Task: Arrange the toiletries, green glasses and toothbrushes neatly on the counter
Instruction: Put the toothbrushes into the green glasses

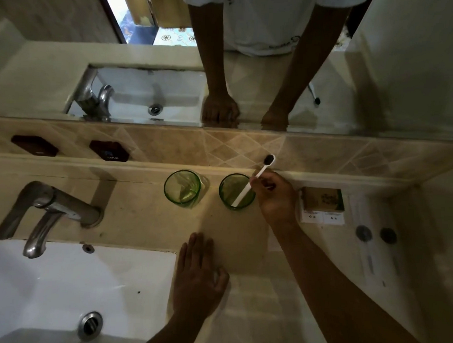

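Head view looks down on a beige bathroom counter (148, 219) beside a white sink (54, 280). Two green glasses stand side by side near the back wall, at about 12 o'clock from the middle of the counter. The left green glass (182, 186) looks empty, though something thin and clear like a wrapper seems to lie around it. The right green glass (237, 192) has a white toothbrush (251, 183) standing in it, with its dark bristles up and leaning toward the wall.

The right hand (275, 197) reaches in from 4 o'clock. Its fingers pinch the toothbrush handle just above the glass rim, so this toothbrush looks nearly placed. The left hand (199, 278) lies flat on the counter at about 6 o'clock, fingers spread, holding nothing.

Small toiletry boxes (322, 205) sit at 3 o'clock of the glasses, close to the wall, and look tidy already. Flat packets (371, 249) and two small round lids (375, 234) lie further right. Only one toothbrush shows on the counter, so the left glass may still need one. The packets may still need lining up.
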`<state>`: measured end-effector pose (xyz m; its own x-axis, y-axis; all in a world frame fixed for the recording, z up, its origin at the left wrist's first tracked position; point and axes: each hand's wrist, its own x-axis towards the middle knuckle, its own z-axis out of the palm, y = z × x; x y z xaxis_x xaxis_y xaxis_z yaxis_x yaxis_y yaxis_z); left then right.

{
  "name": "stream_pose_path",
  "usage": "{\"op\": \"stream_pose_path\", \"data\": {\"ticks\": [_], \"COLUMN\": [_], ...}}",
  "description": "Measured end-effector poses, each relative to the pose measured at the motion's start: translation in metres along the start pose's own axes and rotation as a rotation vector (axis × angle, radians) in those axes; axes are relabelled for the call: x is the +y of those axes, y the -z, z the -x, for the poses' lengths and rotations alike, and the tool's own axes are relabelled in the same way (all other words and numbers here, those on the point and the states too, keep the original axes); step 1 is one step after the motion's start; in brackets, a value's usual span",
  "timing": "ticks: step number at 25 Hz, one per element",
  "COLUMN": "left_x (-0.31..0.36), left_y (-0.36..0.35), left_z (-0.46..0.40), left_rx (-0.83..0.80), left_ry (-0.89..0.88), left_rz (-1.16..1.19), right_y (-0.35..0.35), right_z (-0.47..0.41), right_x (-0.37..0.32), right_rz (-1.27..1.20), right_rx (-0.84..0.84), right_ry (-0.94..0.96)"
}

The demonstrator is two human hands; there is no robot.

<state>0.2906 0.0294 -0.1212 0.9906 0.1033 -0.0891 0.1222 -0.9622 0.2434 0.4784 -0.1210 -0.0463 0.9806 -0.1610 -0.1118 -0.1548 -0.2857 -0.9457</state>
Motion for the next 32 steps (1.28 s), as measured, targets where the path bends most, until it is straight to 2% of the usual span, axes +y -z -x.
{"op": "stream_pose_path", "data": {"ticks": [5,19,22,24,27,30,32], "left_x": [-0.001,0.000,0.000,0.000,0.000,0.001,0.000], "left_y": [0.000,-0.004,-0.003,-0.002,-0.001,0.000,-0.002], "left_z": [0.000,-0.001,0.001,0.000,0.000,0.001,0.001], "left_rx": [0.004,0.029,0.020,0.012,0.011,-0.015,-0.015], "left_ry": [0.004,-0.003,-0.010,-0.021,-0.007,-0.015,-0.021], "left_rz": [0.008,-0.033,-0.033,-0.026,-0.024,-0.036,-0.035], "right_y": [-0.005,-0.002,0.017,0.039,0.071,0.095,0.110], "right_z": [-0.007,-0.006,0.026,0.061,0.126,0.185,0.212], "right_x": [0.010,0.006,0.012,0.023,0.048,0.069,0.079], "right_rz": [-0.030,-0.054,-0.086,-0.006,0.115,0.161,0.288], "right_rx": [0.000,-0.014,0.071,0.132,0.115,0.104,0.129], "right_ry": [-0.096,-0.115,-0.098,-0.189,-0.280,-0.288,-0.261]}}
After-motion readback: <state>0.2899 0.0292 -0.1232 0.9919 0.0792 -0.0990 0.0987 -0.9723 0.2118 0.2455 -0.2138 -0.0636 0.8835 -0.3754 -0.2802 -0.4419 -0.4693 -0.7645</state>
